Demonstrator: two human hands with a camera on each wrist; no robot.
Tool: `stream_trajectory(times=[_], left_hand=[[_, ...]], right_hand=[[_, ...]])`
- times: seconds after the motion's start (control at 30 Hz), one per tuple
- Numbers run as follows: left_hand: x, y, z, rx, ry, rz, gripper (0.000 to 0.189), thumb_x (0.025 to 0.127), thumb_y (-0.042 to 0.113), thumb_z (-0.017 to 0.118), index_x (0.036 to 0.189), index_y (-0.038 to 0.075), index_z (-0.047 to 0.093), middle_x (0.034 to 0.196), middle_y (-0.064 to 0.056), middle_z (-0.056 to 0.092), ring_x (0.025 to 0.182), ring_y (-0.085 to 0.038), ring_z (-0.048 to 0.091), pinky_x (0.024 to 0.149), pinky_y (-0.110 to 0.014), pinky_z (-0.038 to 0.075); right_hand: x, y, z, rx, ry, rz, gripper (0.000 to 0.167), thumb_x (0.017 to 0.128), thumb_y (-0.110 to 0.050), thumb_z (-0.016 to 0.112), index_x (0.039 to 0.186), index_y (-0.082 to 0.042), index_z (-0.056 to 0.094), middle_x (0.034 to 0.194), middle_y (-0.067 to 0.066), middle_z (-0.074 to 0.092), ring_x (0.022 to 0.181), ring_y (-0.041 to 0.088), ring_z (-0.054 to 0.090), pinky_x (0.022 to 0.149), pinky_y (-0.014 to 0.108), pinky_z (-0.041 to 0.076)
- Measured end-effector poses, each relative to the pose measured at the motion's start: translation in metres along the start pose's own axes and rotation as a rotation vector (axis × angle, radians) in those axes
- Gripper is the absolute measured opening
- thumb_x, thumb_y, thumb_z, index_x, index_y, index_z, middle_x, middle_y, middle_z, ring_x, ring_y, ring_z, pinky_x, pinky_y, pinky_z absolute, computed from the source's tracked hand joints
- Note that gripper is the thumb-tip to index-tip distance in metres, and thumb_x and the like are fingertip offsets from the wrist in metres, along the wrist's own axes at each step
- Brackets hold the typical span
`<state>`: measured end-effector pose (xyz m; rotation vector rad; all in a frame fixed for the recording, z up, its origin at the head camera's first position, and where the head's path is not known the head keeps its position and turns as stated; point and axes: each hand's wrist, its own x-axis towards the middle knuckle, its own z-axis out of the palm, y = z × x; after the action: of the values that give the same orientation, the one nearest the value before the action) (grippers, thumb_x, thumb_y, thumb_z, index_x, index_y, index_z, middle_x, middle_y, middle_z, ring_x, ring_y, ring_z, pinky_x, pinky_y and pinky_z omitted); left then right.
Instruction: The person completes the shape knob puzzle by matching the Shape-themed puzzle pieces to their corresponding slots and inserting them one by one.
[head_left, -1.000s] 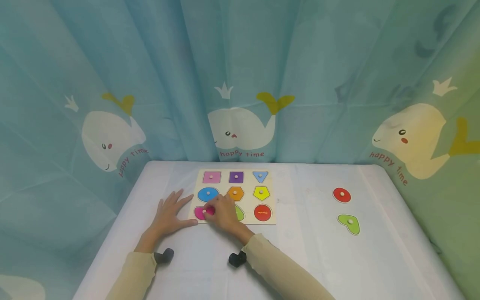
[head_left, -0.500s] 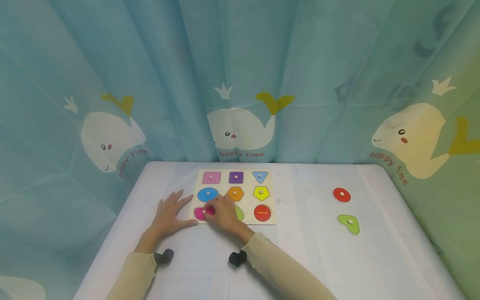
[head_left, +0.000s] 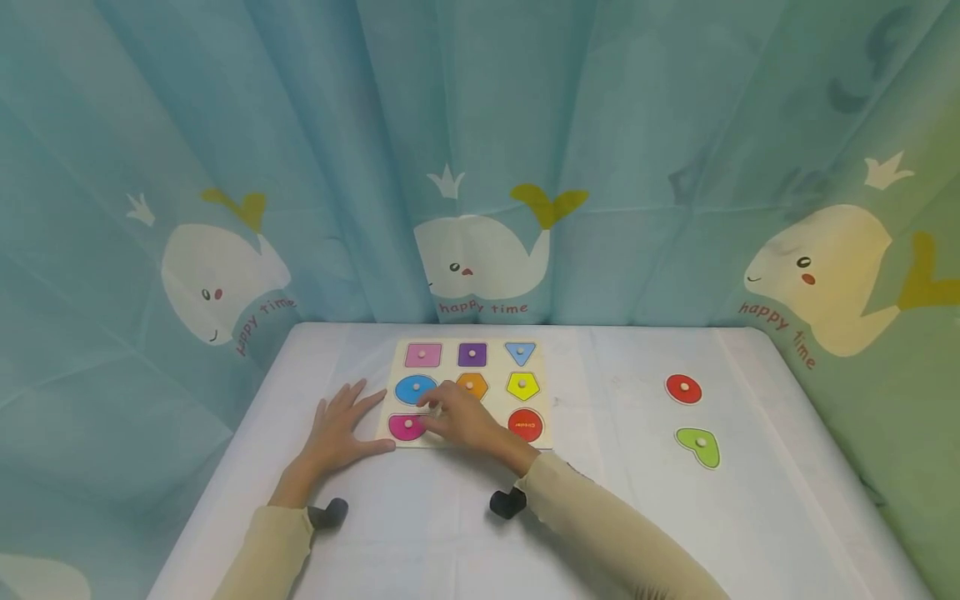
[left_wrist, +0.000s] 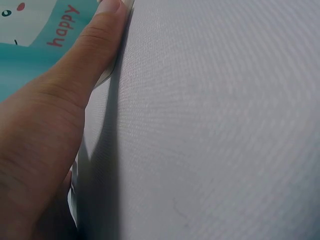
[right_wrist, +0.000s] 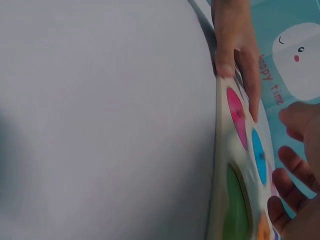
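Observation:
A wooden shape puzzle board (head_left: 496, 372) lies on the white table. My left hand (head_left: 341, 425) rests flat beside it, and its thumb (left_wrist: 85, 65) and fingertips touch the board's left edge (right_wrist: 222, 150). My right hand (head_left: 441, 413) hovers over the board's lower middle with its fingers (right_wrist: 295, 165) loosely spread, holding nothing. The pink piece (head_left: 407, 427) sits in the bottom-left slot, just left of that hand. A red round slot (head_left: 526, 425) shows at the bottom right. The hand covers the green slot (right_wrist: 235, 205) in the head view.
Two loose pieces lie on the table's right side: a red circle (head_left: 683, 389) and, nearer me, a green heart (head_left: 698, 447). A whale-print curtain (head_left: 480, 167) closes in the table at the back and both sides.
My right hand has let go of the pink piece's peg and shifted right and up, so the pink piece shows whole in its slot. My left hand has stayed put.

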<state>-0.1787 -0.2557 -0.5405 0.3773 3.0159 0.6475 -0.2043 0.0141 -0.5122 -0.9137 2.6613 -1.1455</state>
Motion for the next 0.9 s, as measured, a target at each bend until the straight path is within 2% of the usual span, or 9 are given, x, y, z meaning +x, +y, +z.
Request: stream_trajectory(times=[0.17, 0.27, 0.5, 0.7, 0.9], left_hand=[[0.001, 0.001, 0.0, 0.006, 0.003, -0.007, 0.099, 0.076, 0.068, 0.078, 0.157, 0.022, 0.044, 0.167, -0.016, 0.027, 0.154, -0.047, 0.013, 0.117, -0.075, 0.001], [0.001, 0.001, -0.001, -0.004, 0.004, -0.007, 0.098, 0.076, 0.067, 0.078, 0.157, 0.021, 0.045, 0.167, -0.017, 0.027, 0.154, -0.047, 0.013, 0.117, -0.075, 0.001], [0.001, 0.001, -0.001, -0.019, 0.003, -0.009, 0.099, 0.075, 0.064, 0.081, 0.156, 0.02, 0.045, 0.167, -0.018, 0.027, 0.154, -0.048, 0.012, 0.118, -0.074, 0.0], [0.002, 0.0, 0.001, -0.015, 0.01, 0.002, 0.099, 0.076, 0.067, 0.079, 0.157, 0.021, 0.045, 0.167, -0.016, 0.027, 0.154, -0.047, 0.012, 0.118, -0.074, 0.0], [0.002, 0.0, 0.002, -0.015, 0.014, 0.004, 0.099, 0.075, 0.065, 0.08, 0.156, 0.02, 0.046, 0.167, -0.017, 0.028, 0.154, -0.048, 0.013, 0.117, -0.075, 0.001]], right_hand=[[-0.012, 0.014, -0.021, 0.033, 0.06, -0.081, 0.023, 0.096, -0.017, 0.073, 0.118, -0.009, 0.074, 0.104, 0.002, 0.068, 0.097, 0.018, 0.062, 0.086, 0.03, 0.055], [-0.02, 0.02, -0.035, 0.059, 0.103, -0.102, 0.021, 0.095, -0.014, 0.074, 0.115, -0.006, 0.074, 0.105, 0.003, 0.069, 0.094, 0.02, 0.063, 0.085, 0.033, 0.055], [-0.046, 0.036, -0.065, 0.032, 0.174, -0.061, 0.023, 0.094, -0.014, 0.076, 0.116, -0.008, 0.075, 0.108, 0.006, 0.072, 0.093, 0.024, 0.064, 0.082, 0.038, 0.056], [-0.072, 0.055, -0.092, 0.049, 0.238, 0.003, 0.027, 0.091, -0.014, 0.079, 0.116, -0.006, 0.075, 0.108, 0.006, 0.072, 0.096, 0.03, 0.064, 0.082, 0.05, 0.058], [-0.103, 0.075, -0.12, -0.023, 0.309, 0.032, 0.031, 0.089, -0.015, 0.082, 0.118, -0.01, 0.074, 0.107, 0.006, 0.072, 0.09, 0.025, 0.062, 0.075, 0.041, 0.057]])
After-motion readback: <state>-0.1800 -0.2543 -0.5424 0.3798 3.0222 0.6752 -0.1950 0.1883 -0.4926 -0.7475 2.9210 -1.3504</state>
